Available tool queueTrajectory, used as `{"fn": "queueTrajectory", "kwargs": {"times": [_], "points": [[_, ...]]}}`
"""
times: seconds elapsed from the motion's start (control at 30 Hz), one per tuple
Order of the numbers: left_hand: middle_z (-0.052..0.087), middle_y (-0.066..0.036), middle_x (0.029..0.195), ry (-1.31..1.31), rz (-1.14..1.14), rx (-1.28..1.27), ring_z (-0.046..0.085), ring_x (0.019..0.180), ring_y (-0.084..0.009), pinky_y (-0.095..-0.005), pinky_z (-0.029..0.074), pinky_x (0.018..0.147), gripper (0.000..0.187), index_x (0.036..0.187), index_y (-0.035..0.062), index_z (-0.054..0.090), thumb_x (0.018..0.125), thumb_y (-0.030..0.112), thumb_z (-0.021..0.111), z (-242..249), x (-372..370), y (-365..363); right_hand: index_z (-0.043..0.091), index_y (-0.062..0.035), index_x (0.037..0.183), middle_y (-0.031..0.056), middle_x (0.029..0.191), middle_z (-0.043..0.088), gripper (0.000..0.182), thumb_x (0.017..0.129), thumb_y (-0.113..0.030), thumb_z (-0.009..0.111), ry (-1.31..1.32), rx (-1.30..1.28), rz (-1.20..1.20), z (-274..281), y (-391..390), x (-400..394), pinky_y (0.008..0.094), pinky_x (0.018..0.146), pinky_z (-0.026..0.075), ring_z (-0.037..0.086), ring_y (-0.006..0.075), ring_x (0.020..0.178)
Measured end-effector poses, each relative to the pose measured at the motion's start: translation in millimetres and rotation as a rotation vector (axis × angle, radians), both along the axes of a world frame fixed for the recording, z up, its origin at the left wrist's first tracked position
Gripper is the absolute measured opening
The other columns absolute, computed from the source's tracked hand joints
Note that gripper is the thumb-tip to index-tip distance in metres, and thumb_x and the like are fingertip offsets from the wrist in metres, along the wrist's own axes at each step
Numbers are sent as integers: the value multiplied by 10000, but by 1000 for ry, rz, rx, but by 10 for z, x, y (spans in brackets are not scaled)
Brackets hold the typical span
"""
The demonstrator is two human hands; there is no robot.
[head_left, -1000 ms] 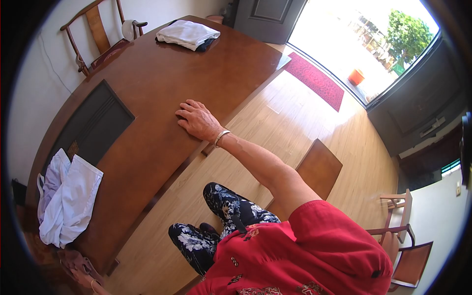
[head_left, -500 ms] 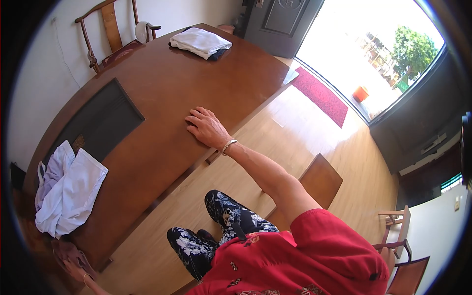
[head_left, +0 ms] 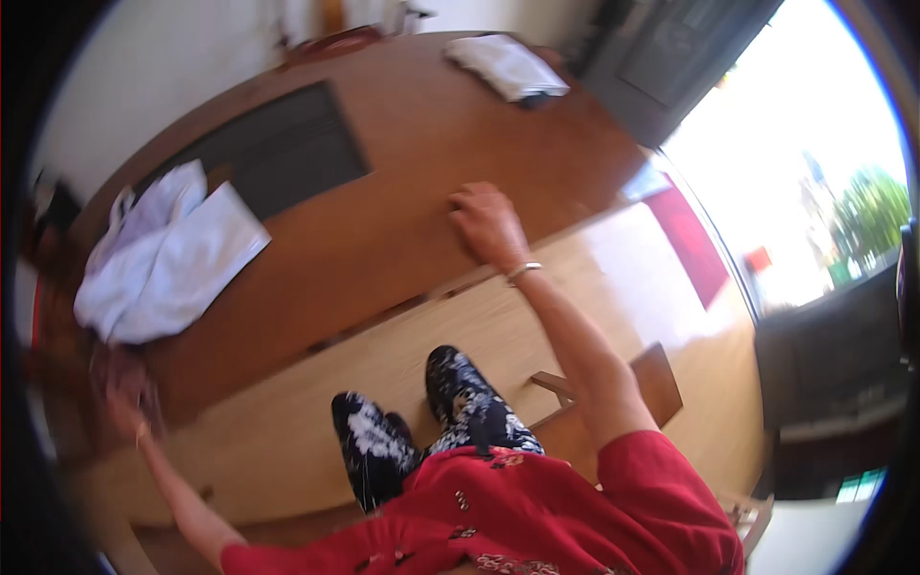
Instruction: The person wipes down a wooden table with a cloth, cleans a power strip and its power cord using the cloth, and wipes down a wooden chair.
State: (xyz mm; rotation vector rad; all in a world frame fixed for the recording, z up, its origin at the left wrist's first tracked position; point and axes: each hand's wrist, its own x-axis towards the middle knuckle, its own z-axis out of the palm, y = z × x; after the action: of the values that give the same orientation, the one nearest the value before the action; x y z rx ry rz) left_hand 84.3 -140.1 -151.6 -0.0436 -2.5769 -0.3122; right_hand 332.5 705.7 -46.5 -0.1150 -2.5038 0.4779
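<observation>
My right hand (head_left: 489, 228) is over the brown wooden table (head_left: 402, 158) near its front edge. It holds nothing and looks open, its fingers loosely bent; blur hides whether they touch the wood. At the lower left, my left hand (head_left: 125, 414) is at a mauve-brown cloth (head_left: 120, 369) by the table's end, fingers apparently closed on it, though motion smears them. Just beyond that cloth, a crumpled white garment (head_left: 182, 273) with a pale purple part (head_left: 149, 218) lies on the table. A folded white garment (head_left: 506, 65) sits at the far end, with something dark under it.
A dark panel (head_left: 278, 144) lies across the table's middle. Below the table's front edge is a wooden bench (head_left: 656, 383) on the light wood floor (head_left: 383, 335). A red mat (head_left: 688, 240) lies by the open doorway, next to a dark door (head_left: 671, 67).
The view has turned, so table and garments appear shifted, and the picture is more blurred. My left arm shows more fully, its hand still at the mauve-brown cloth. My right hand stays over the table.
</observation>
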Motion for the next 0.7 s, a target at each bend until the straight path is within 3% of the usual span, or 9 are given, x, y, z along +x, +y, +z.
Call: {"fn": "queueTrajectory", "kwargs": {"times": [0.07,0.1,0.13,0.17,0.23,0.3,0.37,0.5,0.7], "points": [[578,-136,1228,-1,20,206,555,1105,-287,-337,428,931,465,1291,47,494,905,294,412,494,505,859,636,-52,950,134,1082,601,194,810,-168,570,55,83,-30,-26,-73,5,423,930,407,524,320,1060],[592,-130,1203,-3,7,263,555,1099,-277,-351,432,930,486,1252,30,519,892,345,433,620,643,1112,644,-60,974,141,1091,607,214,820,-190,574,78,105,-40,-145,-42,5,426,937,405,526,319,1078],[584,-128,1205,67,104,95,547,1101,-299,-360,425,941,483,1242,65,533,865,358,459,499,658,1033,641,-66,1033,141,1149,591,246,841,-206,578,-29,48,-24,-86,-84,27,416,966,393,512,312,1122],[578,-120,1208,-45,228,-76,546,1092,-316,-382,418,947,449,1218,117,557,848,360,476,795,788,1285,629,-62,1077,139,1187,578,269,860,-210,573,-36,118,-48,-238,-1,7,404,986,385,501,306,1151],[599,-100,1161,-52,288,62,557,1077,-299,-411,437,920,394,1130,139,595,844,375,461,957,985,1674,613,-63,1127,131,1232,561,294,883,-217,555,-122,107,-41,-280,55,2,389,1030,348,475,298,1195],[598,-118,1112,-15,320,-190,553,1045,-334,-449,453,868,347,1070,123,567,862,379,460,618,865,1570,598,-68,1169,126,1283,533,327,910,-251,518,-180,114,-49,-300,83,3,385,1046,330,451,294,1227],[585,-123,1051,12,219,-234,548,977,-361,-500,439,819,259,1000,105,532,888,326,457,597,861,1675,577,-66,1208,125,1320,506,367,931,-286,479,-210,126,-63,-305,108,-32,382,1054,320,422,291,1258],[574,-124,1043,65,62,-306,519,960,-355,-493,412,787,270,1001,105,518,864,336,496,529,858,1945,562,-66,1232,126,1330,498,391,936,-302,463,-201,94,-2,-325,140,-41,385,1062,307,402,301,1274],[577,-150,1035,30,-37,-187,501,991,-345,-474,404,807,320,1018,56,561,813,297,513,723,1088,2955,548,-57,1248,136,1333,492,406,945,-309,450,-247,97,-47,-265,116,-17,379,1053,308,401,291,1276]]}}
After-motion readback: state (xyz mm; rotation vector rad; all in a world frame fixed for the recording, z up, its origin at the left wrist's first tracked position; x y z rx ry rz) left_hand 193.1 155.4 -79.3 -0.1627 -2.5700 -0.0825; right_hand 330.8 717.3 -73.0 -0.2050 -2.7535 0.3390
